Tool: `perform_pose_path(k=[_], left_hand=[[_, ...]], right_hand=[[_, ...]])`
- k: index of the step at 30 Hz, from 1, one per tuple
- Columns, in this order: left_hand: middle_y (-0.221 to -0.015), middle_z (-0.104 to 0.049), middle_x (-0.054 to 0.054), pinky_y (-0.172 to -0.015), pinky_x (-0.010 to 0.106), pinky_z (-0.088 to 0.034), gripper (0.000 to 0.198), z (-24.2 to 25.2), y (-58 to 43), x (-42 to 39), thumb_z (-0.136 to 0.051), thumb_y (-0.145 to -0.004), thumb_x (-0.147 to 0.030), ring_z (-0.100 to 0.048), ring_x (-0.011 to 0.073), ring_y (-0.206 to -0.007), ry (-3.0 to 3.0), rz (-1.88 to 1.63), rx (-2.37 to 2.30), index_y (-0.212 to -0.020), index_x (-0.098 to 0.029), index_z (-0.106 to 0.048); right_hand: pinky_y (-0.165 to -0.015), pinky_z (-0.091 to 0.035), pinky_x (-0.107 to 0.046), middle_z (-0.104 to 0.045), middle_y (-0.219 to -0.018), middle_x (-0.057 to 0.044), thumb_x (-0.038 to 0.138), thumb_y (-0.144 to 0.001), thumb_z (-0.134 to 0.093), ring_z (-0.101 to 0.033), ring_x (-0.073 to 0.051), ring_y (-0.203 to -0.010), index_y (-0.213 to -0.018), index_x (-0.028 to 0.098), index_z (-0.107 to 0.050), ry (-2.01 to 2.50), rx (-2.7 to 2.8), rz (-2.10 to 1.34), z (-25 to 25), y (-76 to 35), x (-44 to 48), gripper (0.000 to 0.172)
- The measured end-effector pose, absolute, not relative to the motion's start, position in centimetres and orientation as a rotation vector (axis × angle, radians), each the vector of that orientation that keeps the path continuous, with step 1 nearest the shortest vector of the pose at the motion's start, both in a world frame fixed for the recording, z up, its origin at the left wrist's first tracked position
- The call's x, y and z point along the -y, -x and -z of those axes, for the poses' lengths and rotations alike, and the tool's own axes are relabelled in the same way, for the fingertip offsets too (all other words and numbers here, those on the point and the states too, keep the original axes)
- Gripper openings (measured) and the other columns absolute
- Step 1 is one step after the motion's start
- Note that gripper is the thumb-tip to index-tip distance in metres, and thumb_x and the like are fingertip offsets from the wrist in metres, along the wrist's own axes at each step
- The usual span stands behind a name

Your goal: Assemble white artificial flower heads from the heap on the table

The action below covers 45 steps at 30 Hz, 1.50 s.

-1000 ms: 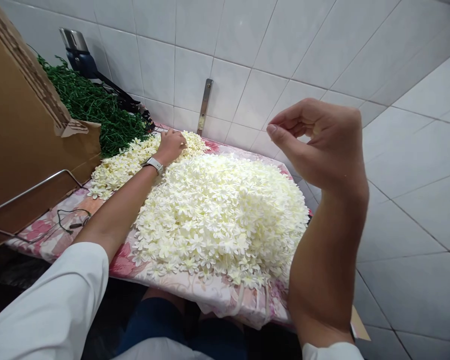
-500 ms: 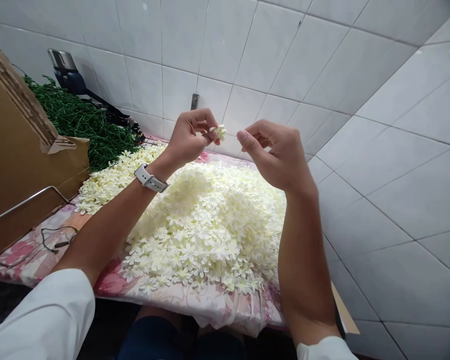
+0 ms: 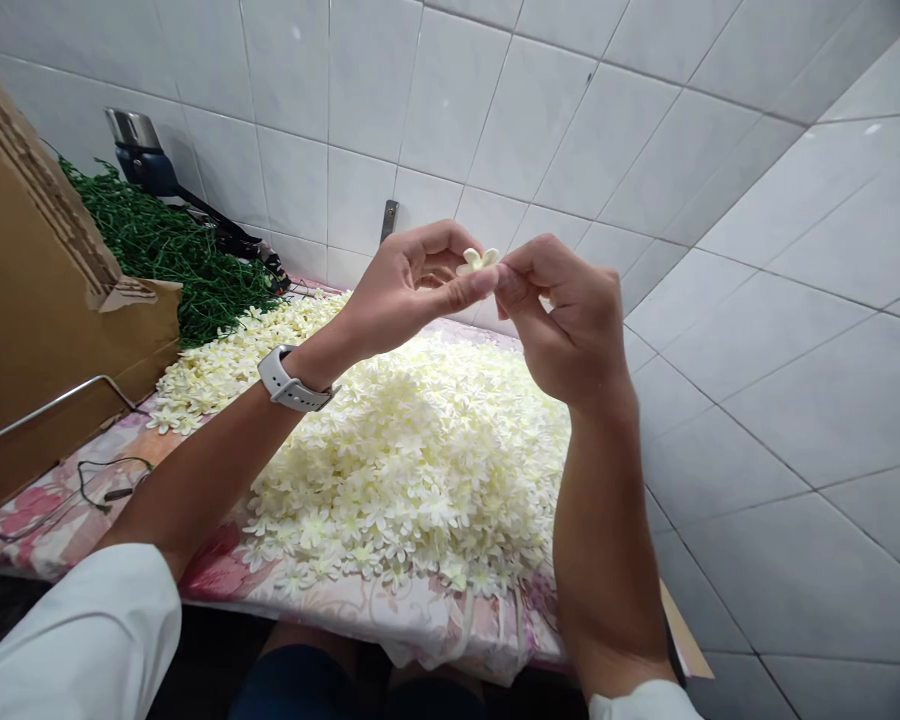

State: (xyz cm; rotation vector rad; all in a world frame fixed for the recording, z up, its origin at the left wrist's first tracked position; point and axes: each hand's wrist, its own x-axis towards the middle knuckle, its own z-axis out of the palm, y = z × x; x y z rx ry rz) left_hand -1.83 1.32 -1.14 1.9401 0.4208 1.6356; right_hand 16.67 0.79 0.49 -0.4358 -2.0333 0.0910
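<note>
Between my fingertips, above the table, is a small cream-white artificial flower [image 3: 478, 262] with its petals facing up. My left hand [image 3: 420, 275] pinches it between thumb and fingers, a pale watch strap around the wrist. Thumb and fingers of my right hand [image 3: 562, 315] are pressed together right against the flower's right side. What that pinch holds, if anything, is hidden. Below both hands spreads a large heap of loose white flowers [image 3: 420, 460] on a pink floral tablecloth [image 3: 375, 600].
At the back left lies a pile of green plastic stems [image 3: 142, 240], beside a dark blue bottle with a metal cap [image 3: 146, 165]. A cardboard box [image 3: 37, 300] stands at the left edge. White tiled walls [image 3: 757, 380] close in the back and right side.
My hands, apart before, have come together. The left has moved right with the flower, and my right fingertips now meet it.
</note>
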Motion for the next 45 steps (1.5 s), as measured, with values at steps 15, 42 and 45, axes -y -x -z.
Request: perform_pose_path(k=[15, 42, 45], left_hand=[[-0.064, -0.061, -0.005, -0.058, 0.024, -0.055, 0.048, 1.3, 0.7, 0.3, -0.095, -0.062, -0.040, -0.062, 0.0084, -0.063, -1.611, -1.752, -0.427, -0.064, -0.018, -0.052], [-0.078, -0.073, 0.000, -0.077, 0.034, -0.060, 0.028, 0.5, 0.8, 1.5, -0.088, -0.073, -0.043, -0.069, 0.0144, -0.075, -2.096, -1.971, -0.439, -0.082, -0.022, -0.071], [-0.078, -0.073, -0.001, -0.071, 0.029, -0.061, 0.026, 0.5, 0.5, 1.5, -0.090, -0.071, -0.038, -0.068, 0.0120, -0.071, -1.987, -1.953, -0.359, -0.082, -0.022, -0.072]], right_hand=[[-0.053, -0.027, -0.027, -0.039, -0.063, 0.005, 0.025, -0.096, -0.066, -0.031, -0.007, -0.058, -0.077, 0.019, -0.062, 0.222, 2.032, -0.553, 0.0, -16.7, -0.3, 0.021], [-0.058, -0.046, -0.033, -0.061, -0.074, 0.000, 0.036, -0.084, -0.082, -0.056, -0.014, -0.070, -0.077, 0.025, -0.067, 0.239, 1.804, -0.322, -1.1, -16.8, -0.1, 0.020], [-0.058, -0.045, -0.032, -0.058, -0.073, 0.001, 0.027, -0.081, -0.084, -0.054, -0.013, -0.069, -0.075, 0.024, -0.067, 0.148, 1.761, -0.425, -0.8, -16.1, -0.2, 0.018]])
